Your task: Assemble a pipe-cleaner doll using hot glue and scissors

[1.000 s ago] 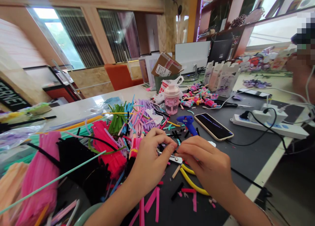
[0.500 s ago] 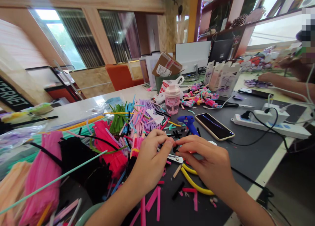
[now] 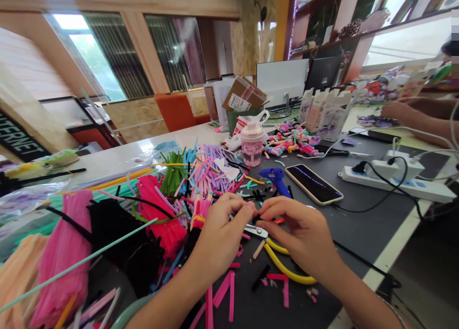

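My left hand [image 3: 223, 231] and my right hand [image 3: 299, 231] meet over the dark desk, fingers of both pinched closed. Between the fingertips is something small, mostly covered; a dark bit shows near the right fingers, but its kind is unclear. Just beneath lie scissors with a metal blade [image 3: 256, 230] and yellow handles [image 3: 283, 268]. Close to my left wrist stands a small pink pipe-cleaner figure [image 3: 202, 208] with a yellow band. Cut pink pipe-cleaner pieces [image 3: 223, 290] and a short black piece [image 3: 260, 277] lie scattered below the hands.
Bundles of pink [image 3: 70, 252], black [image 3: 120, 233] and green [image 3: 172, 173] pipe cleaners fill the left. Beyond my hands are a blue glue gun [image 3: 278, 180], a phone [image 3: 313, 183] and a lidded cup [image 3: 251, 147]. A power strip [image 3: 398, 181] lies right, near another person's hand [image 3: 399, 110].
My right hand has shifted slightly, its fingers more curled near the left fingertips. My left hand stays almost in place. The other person's arm at far right has moved.
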Available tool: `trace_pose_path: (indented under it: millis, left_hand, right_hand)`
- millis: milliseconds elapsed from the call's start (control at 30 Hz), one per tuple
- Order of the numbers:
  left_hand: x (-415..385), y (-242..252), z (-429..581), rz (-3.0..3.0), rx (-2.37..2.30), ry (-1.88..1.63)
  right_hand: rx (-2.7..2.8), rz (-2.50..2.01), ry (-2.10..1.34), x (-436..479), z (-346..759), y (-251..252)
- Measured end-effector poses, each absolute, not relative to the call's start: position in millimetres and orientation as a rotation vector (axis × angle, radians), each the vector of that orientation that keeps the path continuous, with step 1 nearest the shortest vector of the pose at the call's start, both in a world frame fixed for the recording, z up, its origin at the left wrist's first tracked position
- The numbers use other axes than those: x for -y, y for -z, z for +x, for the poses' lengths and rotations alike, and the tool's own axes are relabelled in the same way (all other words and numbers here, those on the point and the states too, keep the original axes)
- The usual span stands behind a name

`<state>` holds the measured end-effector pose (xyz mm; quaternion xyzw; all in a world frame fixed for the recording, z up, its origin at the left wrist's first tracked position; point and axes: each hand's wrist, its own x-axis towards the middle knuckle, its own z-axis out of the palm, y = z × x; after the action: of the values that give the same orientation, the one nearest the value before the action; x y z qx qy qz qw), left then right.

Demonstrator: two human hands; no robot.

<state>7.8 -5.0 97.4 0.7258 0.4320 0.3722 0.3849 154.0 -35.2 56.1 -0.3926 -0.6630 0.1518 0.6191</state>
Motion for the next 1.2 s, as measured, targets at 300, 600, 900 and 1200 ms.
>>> trace_pose_path:
  millis: [300, 600, 900, 1200]
  left_hand:
    - [9, -103, 3, 1.795, -1.063, -0.944]
    - [6, -100, 1, 1.803, -0.795, -1.004]
    - [5, -98, 2, 1.776, -0.751, -1.032]
    - [5, -93, 2, 1.754, -0.689, -1.053]
  right_hand:
    - [1.405, -0.710, -0.352, 37, 154, -63]
    - [1.370, -0.609, -0.319, 44, 155, -66]
    - [1.403, -0.592, -0.319, 44, 157, -64]
    - [1.450, -0.571, -0.350, 44, 159, -63]
